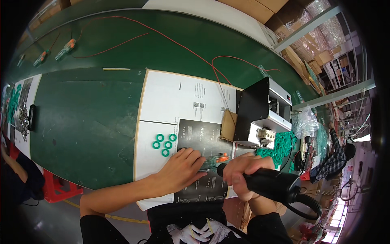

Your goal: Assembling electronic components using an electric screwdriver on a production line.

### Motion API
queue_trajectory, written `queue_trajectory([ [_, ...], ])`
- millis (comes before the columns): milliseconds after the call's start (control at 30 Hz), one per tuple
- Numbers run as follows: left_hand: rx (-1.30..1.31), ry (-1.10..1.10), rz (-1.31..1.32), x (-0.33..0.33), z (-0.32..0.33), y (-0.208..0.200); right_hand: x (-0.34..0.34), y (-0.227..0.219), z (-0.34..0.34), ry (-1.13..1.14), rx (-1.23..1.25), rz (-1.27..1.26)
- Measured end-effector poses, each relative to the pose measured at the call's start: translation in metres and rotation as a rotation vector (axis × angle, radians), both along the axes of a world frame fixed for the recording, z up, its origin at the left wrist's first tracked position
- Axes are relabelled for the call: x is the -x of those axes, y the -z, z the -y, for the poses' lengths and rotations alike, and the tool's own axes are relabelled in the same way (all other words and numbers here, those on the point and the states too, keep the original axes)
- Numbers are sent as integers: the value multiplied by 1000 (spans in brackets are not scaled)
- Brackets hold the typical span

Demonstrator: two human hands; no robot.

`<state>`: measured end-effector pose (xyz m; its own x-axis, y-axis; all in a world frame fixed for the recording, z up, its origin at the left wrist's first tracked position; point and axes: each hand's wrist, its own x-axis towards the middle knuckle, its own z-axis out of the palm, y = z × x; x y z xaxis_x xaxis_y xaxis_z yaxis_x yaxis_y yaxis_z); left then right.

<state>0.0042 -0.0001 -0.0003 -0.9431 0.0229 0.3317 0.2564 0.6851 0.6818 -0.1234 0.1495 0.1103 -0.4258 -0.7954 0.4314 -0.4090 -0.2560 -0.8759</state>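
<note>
My right hand is wrapped round a black electric screwdriver, with its coiled cord hanging off the rear end. The driver's tip points left at a small see-through green part with orange pieces. Beside that part, my left hand rests on the printed sheets, fingers bent and thumb stretched along the part's near side, closed about its left end. The exact contact of the fingertips is hidden. Several green rings lie on the white paper just beyond my left hand.
A black and silver machine stands at the right, a heap of green rings beside it. A brown cardboard piece leans against it. Red cord crosses the green table. Co-workers sit left and right.
</note>
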Motion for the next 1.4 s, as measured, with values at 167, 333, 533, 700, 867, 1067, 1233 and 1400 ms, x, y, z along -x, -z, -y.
queue_trajectory([
  [167,25,8,-15,1,-1,-3,-2,7,-2,32,-18,-75],
  [333,55,17,-9,5,-3,-9,2,1,-11,98,-80,-121],
  [533,50,-9,10,2,-2,-10,49,-51,-34,448,374,157],
  [700,47,3,6,3,-3,-10,84,-51,-30,718,302,-7],
  [867,21,-14,-19,2,-3,-7,84,-51,-30,684,189,55],
  [1067,2,-24,-1,-1,-1,-4,8,-34,-25,244,337,357],
  [1233,1,-26,-10,0,-3,-3,-21,-18,11,74,173,162],
  [1400,26,-13,-22,-3,-1,-2,-22,-5,15,17,92,183],
])
